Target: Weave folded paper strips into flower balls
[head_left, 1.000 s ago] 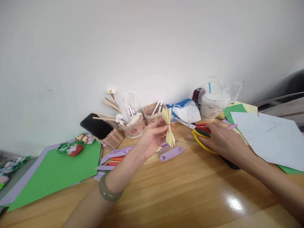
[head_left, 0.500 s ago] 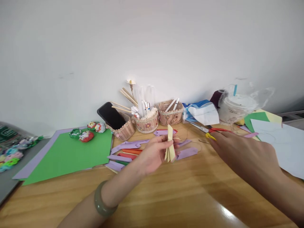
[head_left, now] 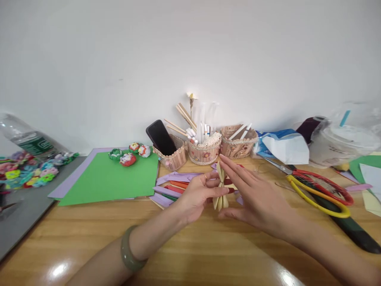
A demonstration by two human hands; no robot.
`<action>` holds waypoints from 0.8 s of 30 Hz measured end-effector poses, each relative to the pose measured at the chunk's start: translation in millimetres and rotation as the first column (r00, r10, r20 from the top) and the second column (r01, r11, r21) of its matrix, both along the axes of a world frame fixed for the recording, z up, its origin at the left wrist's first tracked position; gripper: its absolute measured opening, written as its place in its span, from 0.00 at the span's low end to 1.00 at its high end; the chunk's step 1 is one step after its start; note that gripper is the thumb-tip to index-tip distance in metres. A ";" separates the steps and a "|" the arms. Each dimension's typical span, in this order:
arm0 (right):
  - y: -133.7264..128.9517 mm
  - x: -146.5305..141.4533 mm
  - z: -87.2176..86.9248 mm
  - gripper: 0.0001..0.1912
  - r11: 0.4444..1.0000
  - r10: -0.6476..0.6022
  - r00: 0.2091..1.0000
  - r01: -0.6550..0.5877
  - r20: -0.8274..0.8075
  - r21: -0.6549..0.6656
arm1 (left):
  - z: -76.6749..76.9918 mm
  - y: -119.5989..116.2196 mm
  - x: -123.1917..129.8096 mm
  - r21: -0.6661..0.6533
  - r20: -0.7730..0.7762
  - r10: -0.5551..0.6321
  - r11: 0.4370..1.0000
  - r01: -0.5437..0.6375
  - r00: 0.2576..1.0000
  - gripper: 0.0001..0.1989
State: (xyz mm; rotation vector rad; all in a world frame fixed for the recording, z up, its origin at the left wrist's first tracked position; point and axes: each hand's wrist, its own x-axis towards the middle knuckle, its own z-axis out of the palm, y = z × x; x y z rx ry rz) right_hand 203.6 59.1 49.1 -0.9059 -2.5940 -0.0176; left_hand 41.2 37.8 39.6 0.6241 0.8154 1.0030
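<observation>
My left hand (head_left: 195, 194) is closed round a pleated bundle of cream paper (head_left: 221, 178), pinching its middle, where it looks bound by something thin. The bundle's ends fan out above and below the fingers. Right beside it is my right hand (head_left: 256, 194), fingers stretched out and apart, its fingertips by the upper end and its thumb by the lower end; whether it touches the paper I cannot tell. Scissors (head_left: 323, 194) with red and yellow handles lie on the table to the right. Folded purple strips (head_left: 178, 177) are partly hidden behind my left hand.
Green sheets (head_left: 119, 180) with several small paper flowers (head_left: 127, 159) lie left. Along the wall stand small baskets (head_left: 204, 155), one holding a phone (head_left: 162, 137). A tissue pack (head_left: 279, 143) and a lidded cup (head_left: 339, 145) are at right. A black handle (head_left: 354, 232) lies by the scissors.
My right hand has come back from the scissors, now lying on the table, to the cream paper bundle. My left hand still holds the bundle. The view has shifted.
</observation>
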 end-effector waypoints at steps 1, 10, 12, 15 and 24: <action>1.5 0.3 0.4 0.55 1.000 0.004 1.000 -0.004 -0.001 -0.014 | 0.0 0.4 -1.2 0.015 0.004 -0.015 1.000 0.015 1.000 0.22; 12.5 8.2 -7.7 0.45 0.999 0.036 0.999 -0.035 -0.009 0.034 | -7.0 4.9 -10.0 0.066 -0.038 -0.009 0.998 0.012 0.999 0.21; 12.7 8.2 -8.9 0.35 0.997 0.023 0.999 -0.019 -0.047 0.070 | -6.7 4.4 -10.1 0.063 -0.048 0.007 0.998 -0.004 0.999 0.21; 9.2 5.5 -7.5 0.22 0.992 0.005 0.997 0.005 -0.079 0.123 | -5.6 2.5 -7.1 0.078 -0.069 0.043 0.996 -0.038 0.997 0.20; -1.4 -0.7 -2.6 0.07 0.956 0.013 0.999 0.000 -0.045 0.294 | -9.9 -3.8 -0.4 0.122 -0.100 0.045 0.992 -0.032 0.994 0.15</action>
